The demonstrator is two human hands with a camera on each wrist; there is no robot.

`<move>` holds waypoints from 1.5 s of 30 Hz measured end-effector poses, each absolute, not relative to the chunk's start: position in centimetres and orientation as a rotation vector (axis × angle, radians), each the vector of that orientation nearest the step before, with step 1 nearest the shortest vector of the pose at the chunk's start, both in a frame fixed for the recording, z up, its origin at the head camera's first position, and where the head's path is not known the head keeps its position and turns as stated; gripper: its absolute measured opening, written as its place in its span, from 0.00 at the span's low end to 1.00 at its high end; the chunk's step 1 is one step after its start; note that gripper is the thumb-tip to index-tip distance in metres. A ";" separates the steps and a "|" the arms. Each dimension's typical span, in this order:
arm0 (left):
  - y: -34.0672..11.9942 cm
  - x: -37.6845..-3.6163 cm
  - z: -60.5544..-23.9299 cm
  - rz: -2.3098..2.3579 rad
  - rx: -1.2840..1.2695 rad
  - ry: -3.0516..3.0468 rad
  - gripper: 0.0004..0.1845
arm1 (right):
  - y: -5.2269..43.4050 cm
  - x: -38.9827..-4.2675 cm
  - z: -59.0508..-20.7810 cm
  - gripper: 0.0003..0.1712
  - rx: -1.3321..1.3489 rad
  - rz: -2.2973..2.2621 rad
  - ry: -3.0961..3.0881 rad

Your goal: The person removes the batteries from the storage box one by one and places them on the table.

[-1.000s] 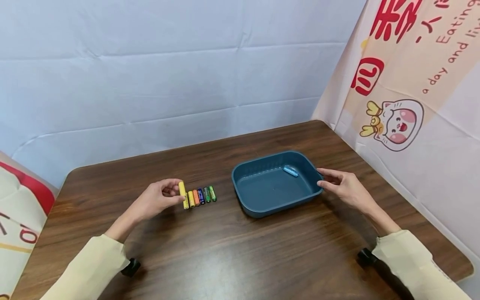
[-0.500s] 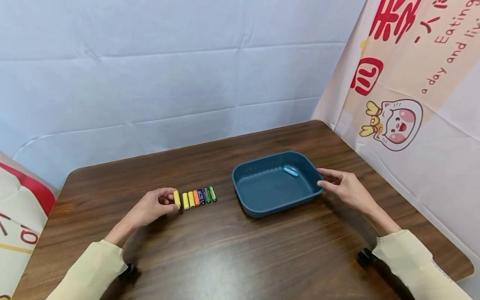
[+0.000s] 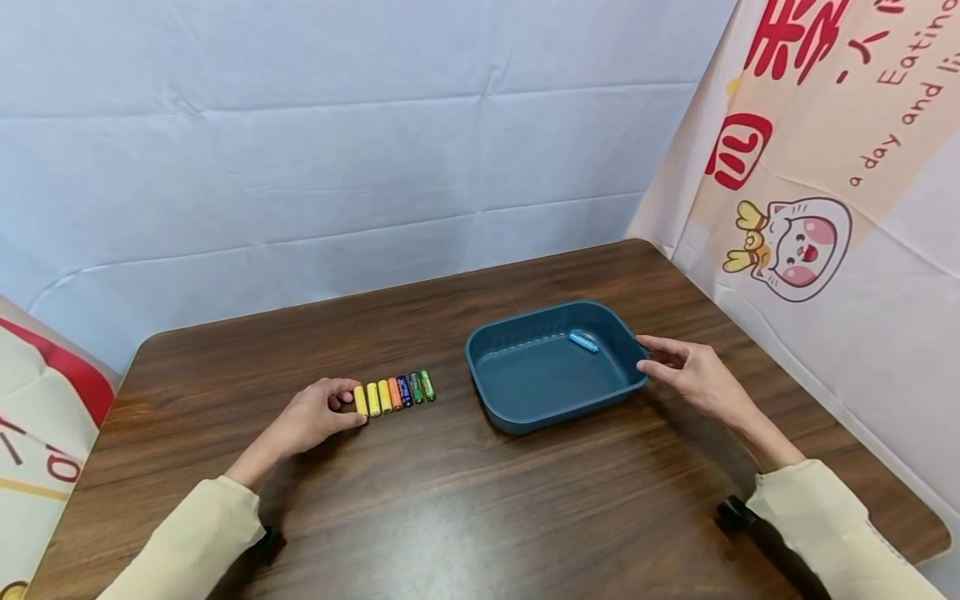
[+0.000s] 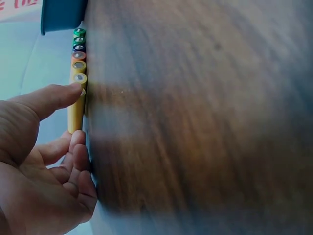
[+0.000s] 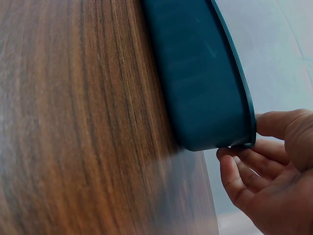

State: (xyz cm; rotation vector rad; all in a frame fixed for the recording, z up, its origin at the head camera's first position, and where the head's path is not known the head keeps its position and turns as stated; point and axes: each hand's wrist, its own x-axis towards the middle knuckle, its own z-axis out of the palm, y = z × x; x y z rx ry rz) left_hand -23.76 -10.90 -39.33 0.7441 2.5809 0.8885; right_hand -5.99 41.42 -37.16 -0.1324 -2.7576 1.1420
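My left hand (image 3: pixel 315 414) pinches a yellow battery (image 3: pixel 361 401) by its ends, thumb on the near end and fingertips at the far one. This battery lies at the left end of a side-by-side row, beside another yellow battery (image 3: pixel 373 399). Further right in the row come a third yellow one, an orange battery (image 3: pixel 394 393), a dark blue battery (image 3: pixel 405 390) and two green batteries (image 3: pixel 427 385). With thumb and fingers, my right hand (image 5: pixel 274 171) holds the right end of a blue plastic bin (image 5: pixel 205 83) at its rim. Inside the bin lies a light blue battery (image 3: pixel 584 342).
The brown wooden table (image 3: pixel 435 500) carries everything. Pale cloth (image 3: pixel 337 150) hangs behind its back edge, and a printed cloth (image 3: pixel 795 167) borders the right side. The bin stands right of the battery row, with bare tabletop between them.
The left hand first drew the yellow battery left and down from above the row, then moved it right, against the row's left end. The right hand and bin stay put.
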 end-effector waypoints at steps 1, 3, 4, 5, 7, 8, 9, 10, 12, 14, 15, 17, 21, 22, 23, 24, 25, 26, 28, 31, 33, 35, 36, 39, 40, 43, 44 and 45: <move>-10.9 -23.7 -39.4 0.882 0.739 2.586 0.29 | 41.4 -6.0 -37.1 0.29 -0.128 1.143 -2.756; -10.8 -23.6 -39.4 0.871 0.729 2.594 0.29 | 41.4 -6.1 -37.1 0.29 -0.121 1.143 -2.756; -10.8 -23.5 -39.4 0.867 0.726 2.597 0.29 | 41.4 -6.1 -37.1 0.29 -0.118 1.141 -2.755; -10.8 -23.5 -39.4 0.865 0.724 2.600 0.30 | 41.4 -6.2 -37.1 0.29 -0.116 1.139 -2.756; -10.8 -23.4 -39.5 0.865 0.722 2.602 0.30 | 41.4 -6.3 -37.0 0.29 -0.113 1.134 -2.760; -10.8 -23.4 -39.5 0.863 0.723 2.602 0.30 | 41.4 -6.3 -37.0 0.29 -0.112 1.131 -2.762; -10.8 -23.4 -39.5 0.862 0.724 2.602 0.30 | 41.4 -6.3 -37.0 0.29 -0.112 1.128 -2.764; -10.8 -23.4 -39.5 0.863 0.724 2.602 0.30 | 41.4 -6.3 -37.0 0.29 -0.111 1.125 -2.767; -10.9 -23.4 -39.6 0.862 0.723 2.601 0.31 | 41.4 -6.3 -36.9 0.29 -0.112 1.124 -2.771; -10.9 -23.4 -39.6 0.862 0.725 2.599 0.32 | 41.4 -6.3 -36.9 0.29 -0.111 1.126 -2.771; -10.9 -23.4 -39.6 0.865 0.727 2.597 0.33 | 41.4 -6.4 -36.9 0.29 -0.109 1.127 -2.772; -11.0 -23.3 -39.6 0.876 0.732 2.585 0.35 | 41.3 -6.4 -36.9 0.29 -0.105 1.127 -2.771; -11.4 -23.2 -39.1 0.906 0.725 2.547 0.39 | 41.3 -6.6 -36.9 0.29 -0.096 1.124 -2.772; -11.4 -23.2 -38.9 0.915 0.724 2.540 0.39 | 41.2 -6.6 -36.9 0.29 -0.095 1.121 -2.772; -11.4 -23.2 -38.6 0.922 0.723 2.535 0.40 | 41.2 -6.7 -36.9 0.29 -0.092 1.120 -2.771; -11.4 -23.2 -38.3 0.930 0.729 2.536 0.40 | 41.2 -6.7 -36.8 0.29 -0.091 1.121 -2.769; -11.3 -23.2 -37.9 0.936 0.739 2.540 0.40 | 41.2 -6.7 -36.8 0.29 -0.091 1.119 -2.769; -11.2 -23.2 -37.5 0.944 0.745 2.549 0.39 | 41.2 -6.8 -36.8 0.29 -0.088 1.118 -2.769; -10.6 -23.2 -36.7 0.963 0.772 2.571 0.38 | 41.2 -6.8 -36.8 0.29 -0.081 1.116 -2.770; -8.9 -22.9 -35.2 1.005 0.801 2.597 0.34 | 41.2 -6.8 -36.8 0.29 -0.083 1.105 -2.777; -7.2 -22.5 -34.3 1.039 0.809 2.604 0.32 | 41.2 -6.7 -36.8 0.29 -0.088 1.090 -2.783; -5.3 -22.0 -33.4 1.082 0.815 2.596 0.30 | 41.3 -6.6 -36.8 0.29 -0.095 1.075 -2.788; -4.2 -21.8 -33.0 1.102 0.821 2.592 0.29 | 41.3 -6.5 -36.8 0.29 -0.095 1.069 -2.792; -0.9 -20.8 -32.2 1.146 0.842 2.568 0.27 | 41.4 -6.3 -37.0 0.29 -0.095 1.061 -2.798; 0.2 -20.5 -32.0 1.162 0.851 2.555 0.26 | 41.4 -6.2 -37.0 0.29 -0.095 1.063 -2.796; 3.6 -19.5 -31.8 1.173 0.872 2.528 0.25 | 41.4 -5.9 -37.1 0.29 -0.099 1.068 -2.791; 4.7 -19.2 -31.9 1.175 0.875 2.523 0.24 | 41.5 -5.8 -37.2 0.29 -0.100 1.073 -2.788; 5.8 -19.0 -31.9 1.174 0.876 2.514 0.24 | 41.5 -5.7 -37.2 0.29 -0.103 1.078 -2.786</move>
